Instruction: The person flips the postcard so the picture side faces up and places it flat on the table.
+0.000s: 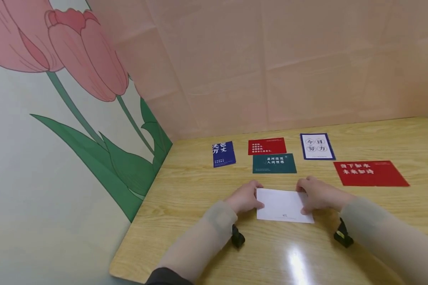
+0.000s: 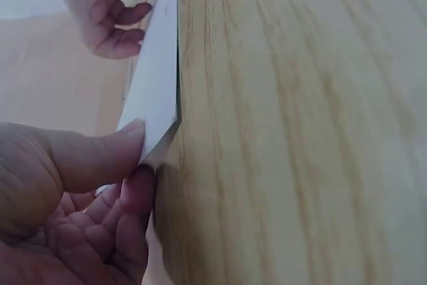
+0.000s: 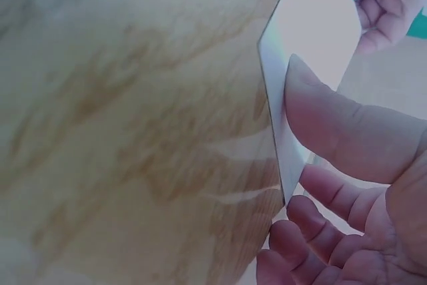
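A white card (image 1: 283, 204), blank but for small print near its lower edge, is held by both hands close over the wooden table. My left hand (image 1: 245, 196) pinches its left end; in the left wrist view the thumb (image 2: 107, 161) lies on the white face and curled fingers are beneath. At the right end my right hand (image 1: 317, 194) grips it, with the thumb (image 3: 333, 118) pressed on the white face and the other fingers curled at the edge below, as the right wrist view shows. The card's underside is hidden in the head view.
Beyond the hands lie a blue card (image 1: 224, 154), a red card (image 1: 267, 146), a green card (image 1: 274, 163), a blue-bordered white card (image 1: 317, 146) and a larger red card (image 1: 371, 173). The wooden table (image 1: 178, 221) meets a tulip-painted wall (image 1: 103, 178) at left.
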The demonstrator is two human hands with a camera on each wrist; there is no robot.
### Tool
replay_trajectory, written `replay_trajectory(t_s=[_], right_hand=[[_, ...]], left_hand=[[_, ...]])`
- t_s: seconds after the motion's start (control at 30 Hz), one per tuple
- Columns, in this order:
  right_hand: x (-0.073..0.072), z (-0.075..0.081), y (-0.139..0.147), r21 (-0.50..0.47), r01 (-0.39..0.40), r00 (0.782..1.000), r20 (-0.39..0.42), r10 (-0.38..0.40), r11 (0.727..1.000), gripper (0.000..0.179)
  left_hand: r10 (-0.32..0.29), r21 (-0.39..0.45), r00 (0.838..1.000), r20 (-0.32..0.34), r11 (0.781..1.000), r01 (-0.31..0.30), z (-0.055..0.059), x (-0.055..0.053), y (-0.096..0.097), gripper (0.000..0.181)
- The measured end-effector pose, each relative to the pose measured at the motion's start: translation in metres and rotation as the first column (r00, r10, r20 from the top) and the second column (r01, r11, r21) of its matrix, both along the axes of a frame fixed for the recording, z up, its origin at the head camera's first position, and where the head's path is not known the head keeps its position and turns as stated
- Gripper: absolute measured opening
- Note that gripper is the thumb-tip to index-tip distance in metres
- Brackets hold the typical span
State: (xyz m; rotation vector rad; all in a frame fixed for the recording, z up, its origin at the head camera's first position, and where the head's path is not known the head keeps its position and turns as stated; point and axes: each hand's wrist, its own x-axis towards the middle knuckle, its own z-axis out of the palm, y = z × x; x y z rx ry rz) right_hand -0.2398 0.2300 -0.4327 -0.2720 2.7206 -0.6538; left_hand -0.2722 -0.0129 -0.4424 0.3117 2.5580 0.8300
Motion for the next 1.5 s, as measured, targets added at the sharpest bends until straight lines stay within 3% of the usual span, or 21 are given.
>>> replay_trajectory(t_s=[0.17,0.3,0.43,0.6,0.77,0.87,1.0,1.07,1.3,1.4,1.5], right_hand=[[-0.002,-0.006,0.004,-0.069,0.05,0.999,0.007,-0.049,0.996,0.071],[-0.003,-0.008,0.008,-0.171,0.121,0.991,0.073,-0.11,0.978,0.086],[0.0,-0.006,0.011,-0.239,0.168,0.981,0.132,-0.139,0.956,0.091],[0.003,-0.003,0.012,-0.305,0.168,0.976,0.187,-0.115,0.937,0.071],[0.005,-0.005,0.014,-0.406,0.21,0.961,0.252,-0.112,0.889,0.052],[0.004,-0.006,0.016,-0.45,0.216,0.96,0.261,-0.104,0.866,0.045],[0.003,-0.006,0.018,-0.478,0.216,0.96,0.263,-0.096,0.851,0.049],[0.003,-0.005,0.017,-0.48,0.216,0.961,0.259,-0.098,0.85,0.05],[0.002,-0.002,0.014,-0.457,0.187,0.976,0.191,-0.109,0.87,0.04],[0.003,-0.001,0.013,-0.444,0.166,0.983,0.148,-0.11,0.88,0.035],[0.003,0.0,0.012,-0.443,0.148,0.988,0.098,-0.116,0.884,0.032]], left_hand=[[0.074,0.124,0.996,0.043,0.989,-0.079,-0.001,0.001,-0.005,0.042],[0.14,0.23,0.985,0.104,0.96,-0.161,-0.005,-0.002,-0.01,0.042],[0.167,0.286,0.978,0.126,0.938,-0.196,-0.007,-0.004,-0.012,0.044],[0.186,0.314,0.973,0.133,0.924,-0.22,-0.008,-0.006,-0.013,0.049],[0.228,0.368,0.96,0.16,0.889,-0.272,-0.009,-0.008,-0.015,0.05],[0.239,0.412,0.955,0.176,0.863,-0.292,-0.01,-0.008,-0.017,0.042],[0.219,0.451,0.961,0.17,0.849,-0.274,-0.01,-0.007,-0.019,0.018],[0.219,0.467,0.96,0.175,0.84,-0.277,-0.009,-0.007,-0.02,0.013],[0.234,0.49,0.93,0.284,0.798,-0.351,-0.005,-0.004,-0.022,0.042],[0.227,0.528,0.914,0.336,0.758,-0.382,-0.002,-0.003,-0.021,0.045],[0.213,0.577,0.91,0.356,0.716,-0.393,0.0,-0.003,-0.022,0.047]])
